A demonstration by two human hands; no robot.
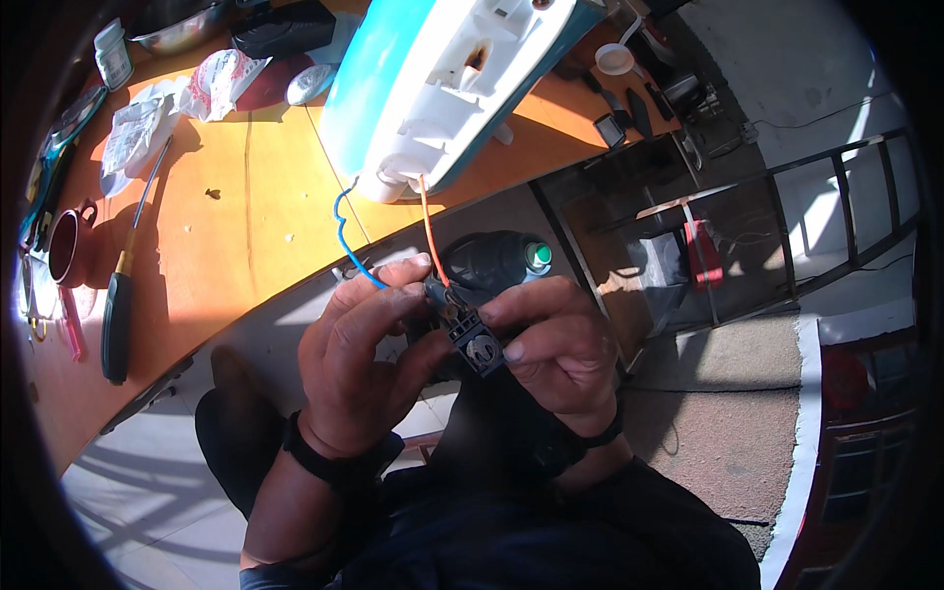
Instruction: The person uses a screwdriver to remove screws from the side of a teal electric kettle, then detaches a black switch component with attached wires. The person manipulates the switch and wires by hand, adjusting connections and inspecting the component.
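Note:
My right hand (564, 346) pinches a small black electrical component (478, 345) with a round metallic disc on its face, held over my lap. My left hand (361, 346) has the blue wire (343, 228) at its fingertips, close to the component's upper end; whether its thumb also touches the component is unclear. An orange wire (430, 228) runs down to the component's top. Both wires come out of the narrow end of a white and turquoise plastic housing (442, 96), which lies on the wooden table with a rusty hole in its underside.
On the table (221, 251) lie a long screwdriver (118, 324), a brown mug (71, 247), crumpled packaging (221, 81) and a white bottle (113, 53). A dark bottle with a green cap (540, 255) is beyond my hands. A metal frame (774, 221) stands at the right.

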